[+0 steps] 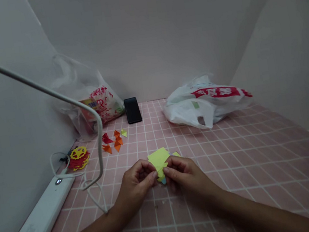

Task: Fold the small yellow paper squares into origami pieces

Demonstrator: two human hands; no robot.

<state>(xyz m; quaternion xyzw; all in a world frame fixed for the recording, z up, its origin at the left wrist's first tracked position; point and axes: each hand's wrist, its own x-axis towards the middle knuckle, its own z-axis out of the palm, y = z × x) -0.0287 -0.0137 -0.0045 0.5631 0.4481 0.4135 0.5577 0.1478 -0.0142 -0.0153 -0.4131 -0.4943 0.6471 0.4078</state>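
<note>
A small folded piece of yellow paper (160, 170) is pinched between my two hands, low in the middle of the view. My left hand (137, 180) grips its left side with thumb and forefinger, and my right hand (185, 171) grips its right side the same way. Just beyond and partly behind it lie flat yellow paper sheets (158, 155) on the pink tiled surface. A bit of blue shows below the folded paper. Farther left rest several small folded paper pieces: red (106, 138), orange (118, 142) and yellow-green (123, 132).
A white power strip (41, 216) and a yellow-and-red gear-shaped pile (78, 158) sit at the left. A grey-white cable (52, 93) arches across the left foreground. At the back are a filled plastic bag (83, 103), a black phone (133, 110) and a white plastic bag (207, 102).
</note>
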